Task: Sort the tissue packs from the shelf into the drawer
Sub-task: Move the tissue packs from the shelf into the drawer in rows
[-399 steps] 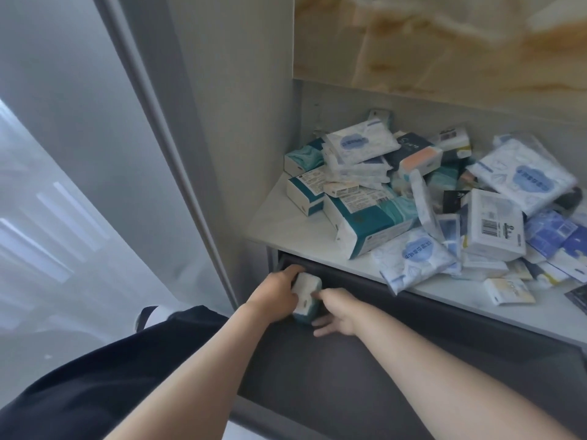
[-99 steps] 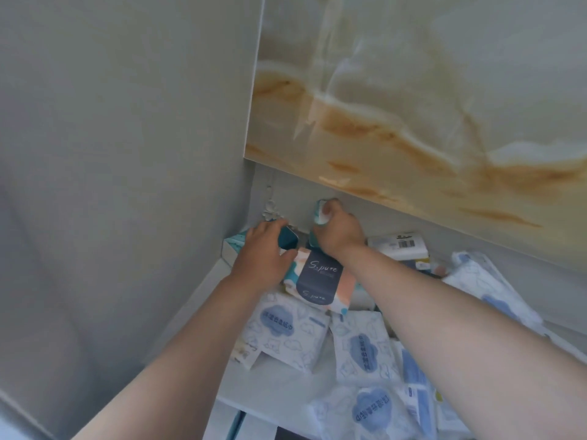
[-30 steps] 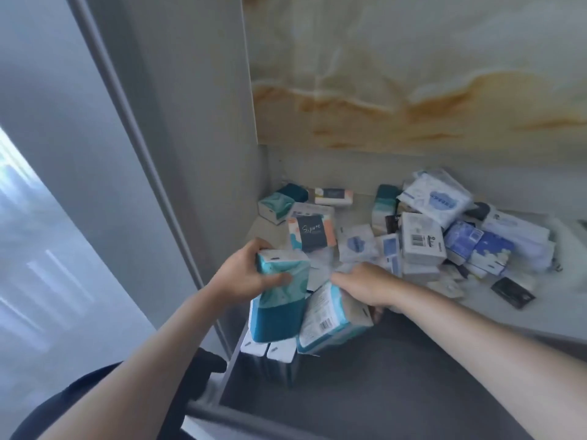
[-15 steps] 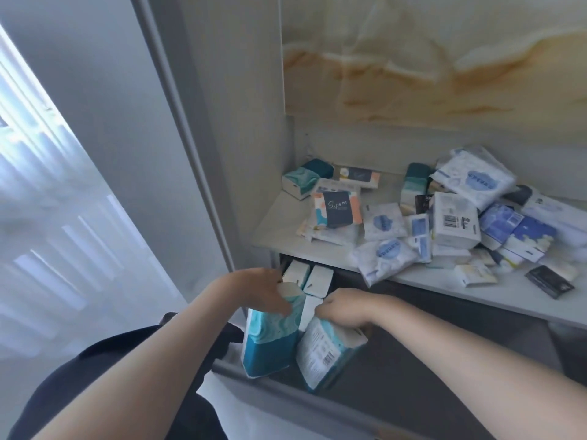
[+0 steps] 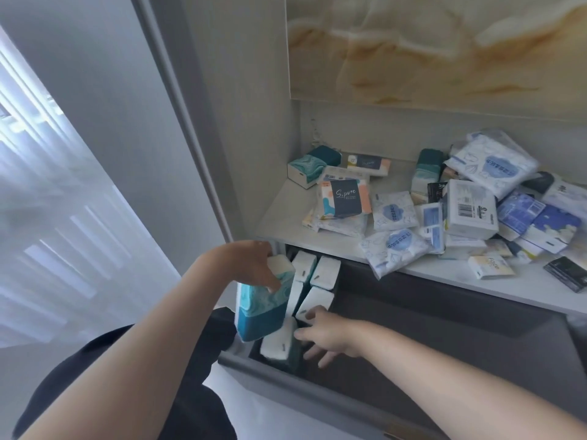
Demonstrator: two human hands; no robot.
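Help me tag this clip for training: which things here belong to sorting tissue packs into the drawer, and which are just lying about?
Part of the job: teal pack, gripped by the left hand; right hand, fingers spread beside the stood packs; drawer; loose packs on the shelf.
Just lying about: marble panel; curtain.

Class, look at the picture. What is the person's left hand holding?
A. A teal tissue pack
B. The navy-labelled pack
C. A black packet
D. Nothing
A: the left hand grips the teal tissue pack over the left side of the open drawer, while the navy-labelled pack and the black packet lie on the shelf.
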